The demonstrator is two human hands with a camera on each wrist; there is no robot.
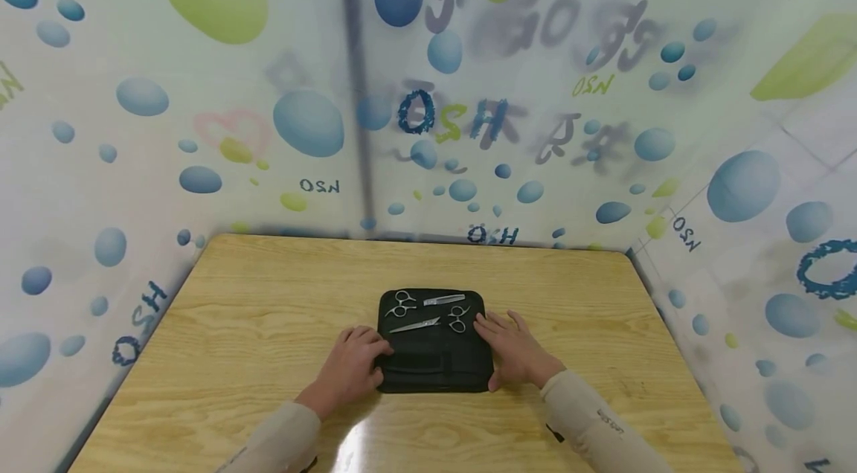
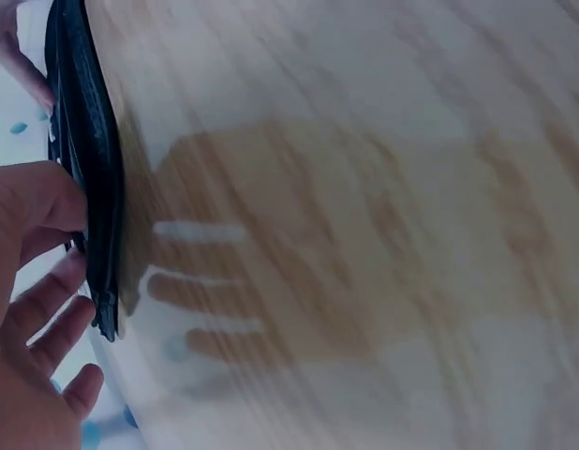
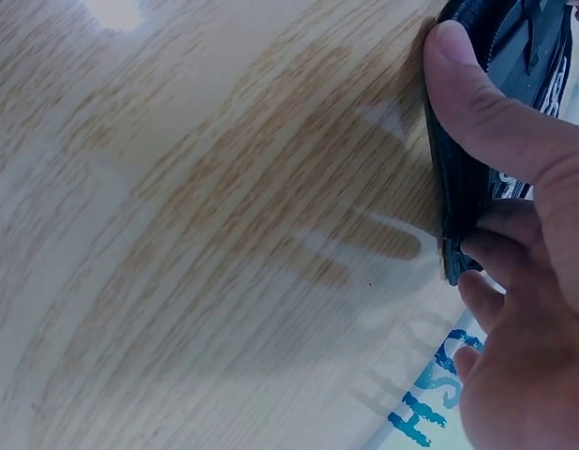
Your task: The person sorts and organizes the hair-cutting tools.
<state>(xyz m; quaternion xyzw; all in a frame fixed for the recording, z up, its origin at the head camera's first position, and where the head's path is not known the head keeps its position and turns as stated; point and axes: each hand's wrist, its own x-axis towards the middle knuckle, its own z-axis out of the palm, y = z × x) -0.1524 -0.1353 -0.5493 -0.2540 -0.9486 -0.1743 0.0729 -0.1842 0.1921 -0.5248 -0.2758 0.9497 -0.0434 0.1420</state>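
To the left, a patterned wall covering [image 1: 308,123] with blue and green ovals rises behind the tabletop [image 1: 268,294] and along its left edge. The left hand [image 1: 351,363] is at the left side of a black case [image 1: 469,361], its fingers bent and touching that side; I cannot tell whether they pinch it.

The case lies flat, about midway between the tabletop's left and right edges and well apart from its far edge. On its far half lie two pairs of scissors: the farther pair [image 1: 444,300] has its finger loops to the left, the nearer pair [image 1: 415,325] has its loops to the right. A dark flap [image 1: 415,363] crosses the case's near half.

The right hand [image 1: 515,354] rests on the case's right side, fingers slightly apart, thumb at the near right corner. Beyond the tabletop's right edge, the patterned covering continues.
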